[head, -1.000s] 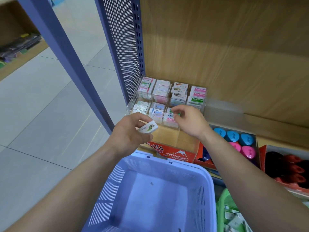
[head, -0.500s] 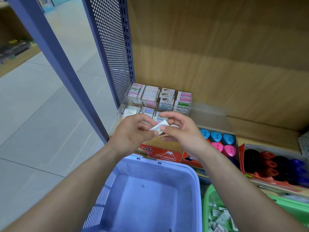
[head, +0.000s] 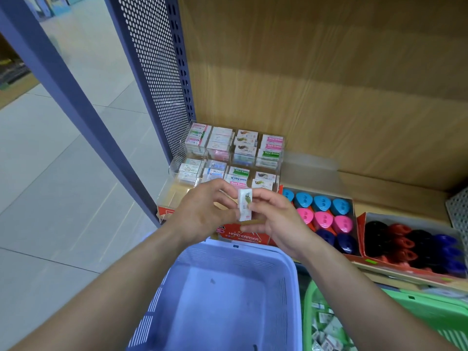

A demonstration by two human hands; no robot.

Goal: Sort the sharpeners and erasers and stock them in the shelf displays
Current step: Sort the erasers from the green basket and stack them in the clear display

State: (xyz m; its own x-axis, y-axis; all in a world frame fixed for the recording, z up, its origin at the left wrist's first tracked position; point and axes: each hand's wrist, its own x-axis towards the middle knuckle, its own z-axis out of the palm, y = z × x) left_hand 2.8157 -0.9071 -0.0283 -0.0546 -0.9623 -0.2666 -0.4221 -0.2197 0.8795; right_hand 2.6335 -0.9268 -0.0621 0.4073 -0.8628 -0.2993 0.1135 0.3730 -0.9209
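Eraser: you hold one small white wrapped eraser (head: 245,205) with a green and dark print. It stands on end between your two hands, above the red box and just in front of the clear case.
Left grip: your left hand (head: 202,211) has its fingers curled, and the fingertips are clamped on the eraser's left edge.
Right grip: your right hand (head: 276,219) pinches the eraser's right edge between thumb and forefinger, with the other fingers curled beneath.
Clear case: the clear case (head: 176,162) sits at the left end of the shelf (head: 379,193), against the perforated panel (head: 157,72). It has two rows of compartments, and wrapped erasers are stacked in them. Several wrappers read "Hard Eraser" in pink or green.
Red box: a red box (head: 243,238) marked "HARD ERASER" lies in front of the case, partly hidden by your hands.
Near sharpener box: just right of your right hand, an open box (head: 354,219) holds rows of blue, pink and navy sharpeners.
Far sharpener box: beside it on the right, a second open box (head: 405,220) holds black, red and dark blue sharpeners.
Purple basket: a purple basket (head: 235,246) sits below your forearms. Only a small dark speck or two shows inside.
Green basket: a green basket (head: 417,309) touches the purple one's right side. It holds small wrapped items, too blurred to name.
Floor: pale tiles (head: 50,173) lie to the left of the shelving.
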